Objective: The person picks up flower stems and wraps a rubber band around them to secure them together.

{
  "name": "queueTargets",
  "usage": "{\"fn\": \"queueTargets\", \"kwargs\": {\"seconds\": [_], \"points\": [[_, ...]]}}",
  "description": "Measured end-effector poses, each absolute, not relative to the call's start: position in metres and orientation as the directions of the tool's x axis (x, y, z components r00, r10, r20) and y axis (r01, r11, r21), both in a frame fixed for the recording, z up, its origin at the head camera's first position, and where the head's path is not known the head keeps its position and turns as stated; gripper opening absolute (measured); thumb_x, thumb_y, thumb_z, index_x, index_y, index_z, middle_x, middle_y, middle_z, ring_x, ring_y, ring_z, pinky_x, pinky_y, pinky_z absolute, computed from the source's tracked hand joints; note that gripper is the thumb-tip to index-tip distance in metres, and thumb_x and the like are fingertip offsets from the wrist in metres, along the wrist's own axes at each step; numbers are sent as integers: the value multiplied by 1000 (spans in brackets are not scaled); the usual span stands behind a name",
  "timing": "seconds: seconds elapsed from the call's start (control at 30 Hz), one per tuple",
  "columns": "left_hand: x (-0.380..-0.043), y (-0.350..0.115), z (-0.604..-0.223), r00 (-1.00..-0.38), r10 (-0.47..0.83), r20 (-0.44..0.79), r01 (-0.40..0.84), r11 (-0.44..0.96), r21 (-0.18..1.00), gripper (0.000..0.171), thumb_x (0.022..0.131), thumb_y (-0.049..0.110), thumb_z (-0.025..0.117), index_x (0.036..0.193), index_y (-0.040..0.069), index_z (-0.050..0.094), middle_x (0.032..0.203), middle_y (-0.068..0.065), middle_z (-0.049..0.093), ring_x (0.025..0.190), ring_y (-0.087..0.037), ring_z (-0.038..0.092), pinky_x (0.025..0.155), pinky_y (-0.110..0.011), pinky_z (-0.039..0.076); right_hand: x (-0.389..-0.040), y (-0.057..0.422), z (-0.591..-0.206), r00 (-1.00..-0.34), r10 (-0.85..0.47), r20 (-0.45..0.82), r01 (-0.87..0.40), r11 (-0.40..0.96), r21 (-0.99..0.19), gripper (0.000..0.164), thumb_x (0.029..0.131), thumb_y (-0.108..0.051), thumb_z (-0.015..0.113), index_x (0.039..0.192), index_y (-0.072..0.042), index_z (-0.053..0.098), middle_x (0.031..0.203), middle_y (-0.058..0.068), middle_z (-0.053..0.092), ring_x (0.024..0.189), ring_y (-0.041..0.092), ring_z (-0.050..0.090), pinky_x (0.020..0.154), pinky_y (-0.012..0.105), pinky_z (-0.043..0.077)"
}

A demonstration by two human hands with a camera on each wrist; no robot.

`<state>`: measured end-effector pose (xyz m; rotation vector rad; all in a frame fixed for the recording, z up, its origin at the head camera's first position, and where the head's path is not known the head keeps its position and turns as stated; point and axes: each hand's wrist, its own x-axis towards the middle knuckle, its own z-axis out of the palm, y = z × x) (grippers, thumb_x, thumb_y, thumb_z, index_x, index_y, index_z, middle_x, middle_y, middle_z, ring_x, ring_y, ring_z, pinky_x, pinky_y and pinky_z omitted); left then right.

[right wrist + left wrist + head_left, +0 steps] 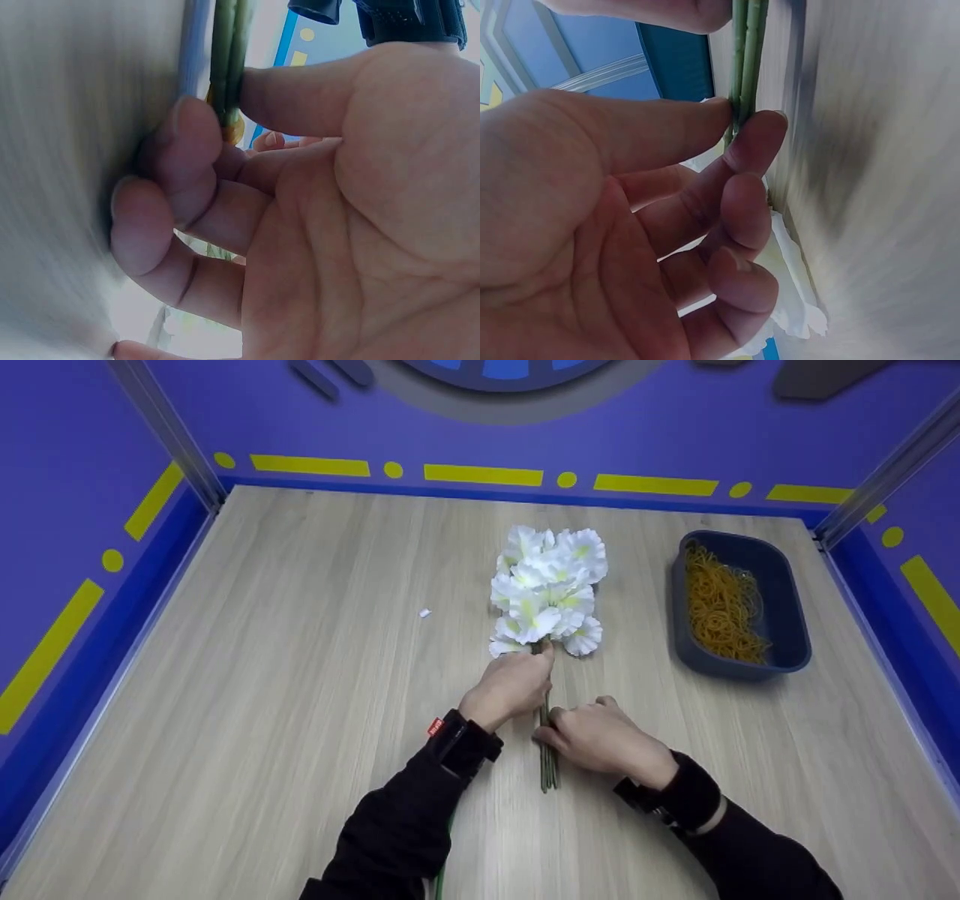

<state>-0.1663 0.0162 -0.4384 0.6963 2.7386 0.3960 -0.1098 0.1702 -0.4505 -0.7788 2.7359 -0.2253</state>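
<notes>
A bunch of white artificial flowers (551, 592) lies on the table, blossoms toward the back wall and green stems (550, 772) toward the person. Just below the blossoms, my left hand (514, 684) pinches the stems. In the left wrist view, thumb and index fingertip press on the stems (748, 56) while the other fingers curl loosely. Lower down, my right hand (611, 739) holds the same stems (229, 52) between thumb and fingers. Something orange-yellow (235, 131) shows at the stems beside those fingers; its kind is unclear, and the fingers partly hide it.
A dark blue-grey tub (795, 641) stands at the right with a heap of yellow-brown rubber bands (720, 611). A small white scrap (425, 613) lies left of the blossoms. Beside the left sleeve a thin green stem (440, 877) shows. Purple-blue walls (480, 442) bound the table (300, 660).
</notes>
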Motion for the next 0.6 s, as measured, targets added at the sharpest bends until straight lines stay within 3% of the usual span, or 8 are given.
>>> {"fn": "queueTargets", "kwargs": {"seconds": [0.37, 0.6], "points": [[-164, 11, -430, -827, 518, -217, 424, 829, 365, 61, 102, 21, 58, 155, 1, 34, 116, -19, 67, 91, -26, 66, 75, -40, 56, -109, 172, -450, -806, -548, -222, -497, 832, -247, 41, 104, -45, 52, 74, -18, 56, 63, 0, 57, 72, 27, 68, 80, 59, 45], [-163, 1, -417, -802, 558, -213, 447, 797, 406, 31, 101, 25, 62, 127, 8, 61, 103, -6, 67, 91, -23, 66, 75, -41, 54, -113, 182, -440, -804, -550, -226, -486, 827, -282, 40, 105, -44, 52, 74, -18, 56, 63, -5, 52, 61, 18, 59, 64, 52, 49]]}}
